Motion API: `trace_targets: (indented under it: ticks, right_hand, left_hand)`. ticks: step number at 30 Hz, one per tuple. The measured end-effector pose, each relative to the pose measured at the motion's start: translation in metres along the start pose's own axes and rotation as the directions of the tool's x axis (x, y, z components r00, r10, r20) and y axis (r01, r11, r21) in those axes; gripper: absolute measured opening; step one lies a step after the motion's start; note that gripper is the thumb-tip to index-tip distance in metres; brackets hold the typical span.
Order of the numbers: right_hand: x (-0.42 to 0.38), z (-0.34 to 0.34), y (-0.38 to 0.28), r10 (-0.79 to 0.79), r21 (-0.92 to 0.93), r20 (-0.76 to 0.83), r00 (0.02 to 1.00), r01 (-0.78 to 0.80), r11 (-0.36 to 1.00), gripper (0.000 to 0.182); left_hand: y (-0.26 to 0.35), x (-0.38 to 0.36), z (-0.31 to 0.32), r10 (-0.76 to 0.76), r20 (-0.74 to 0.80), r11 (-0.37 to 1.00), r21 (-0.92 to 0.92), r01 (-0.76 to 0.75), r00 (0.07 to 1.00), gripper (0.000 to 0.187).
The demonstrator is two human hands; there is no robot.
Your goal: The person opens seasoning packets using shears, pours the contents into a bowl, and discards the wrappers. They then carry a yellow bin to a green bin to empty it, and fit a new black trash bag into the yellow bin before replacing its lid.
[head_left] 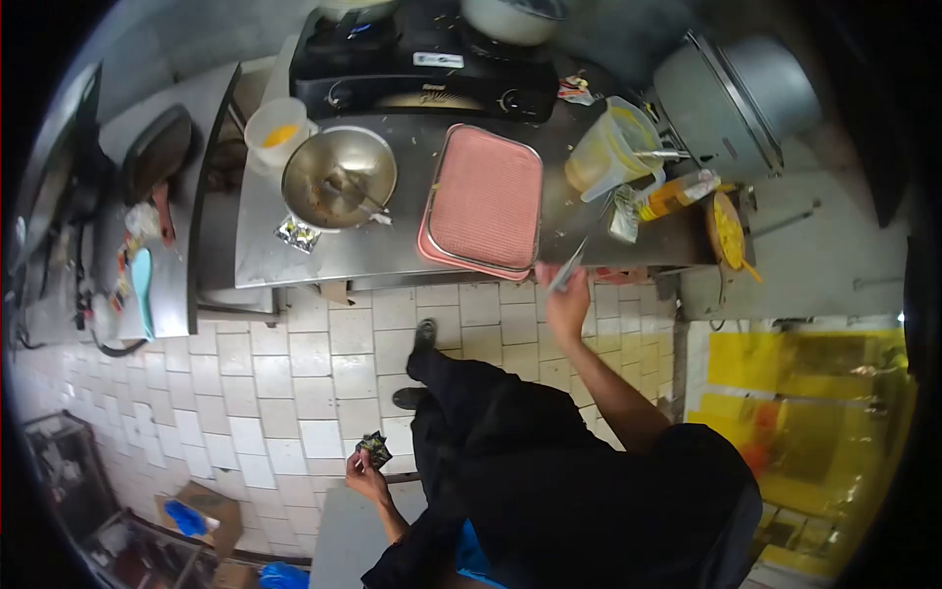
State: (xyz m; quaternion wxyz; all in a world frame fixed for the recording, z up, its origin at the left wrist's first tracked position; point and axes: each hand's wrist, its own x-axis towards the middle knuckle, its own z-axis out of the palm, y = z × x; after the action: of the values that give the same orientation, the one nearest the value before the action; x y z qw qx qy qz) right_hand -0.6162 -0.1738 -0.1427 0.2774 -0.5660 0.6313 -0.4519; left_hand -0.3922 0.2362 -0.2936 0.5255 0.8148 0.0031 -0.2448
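Beside the pink tray (486,196) — right hand (566,302) closed round metal tool (569,270); well back from tray, left hand (364,479) pinches dark packet (375,451). Handling step, apparently; next move calls for steady grips.

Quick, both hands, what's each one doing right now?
Left hand: closed, holding a small dark packet.
Right hand: closed, holding a pointed metallic tool; exact type unclear.
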Motion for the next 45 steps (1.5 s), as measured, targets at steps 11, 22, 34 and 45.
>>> trace_targets:
  ticks: [11, 22, 34, 45]
  right_hand:
    - [0.033, 0.041, -0.076, -0.185, -0.095, 0.015, 0.983, 0.185, 0.978, 0.053]
    - [0.014, 0.089, -0.183, -0.261, 0.432, 0.853, 0.452, -0.333, 0.838, 0.045]
    - [0.003, 0.165, -0.24, -0.005, 0.576, 0.751, 0.661, -0.65, 0.495, 0.026]
    - [-0.001, 0.185, -0.242, 0.145, 0.366, 0.808, 0.571, -0.679, 0.636, 0.031]
  left_hand:
    - [0.31, 0.057, 0.043, 0.392, 0.411, 0.914, -0.071, -0.4, 0.823, 0.011]
    - [0.424, 0.053, 0.146, 0.424, 0.587, 0.905, -0.277, -0.321, 0.69, 0.009]
    - [0.449, 0.172, 0.138, 0.436, 0.677, 0.848, -0.53, -0.019, 0.593, 0.034]
    - [0.46, 0.185, 0.139, 0.31, 0.822, 0.882, -0.437, 0.179, 0.478, 0.046]
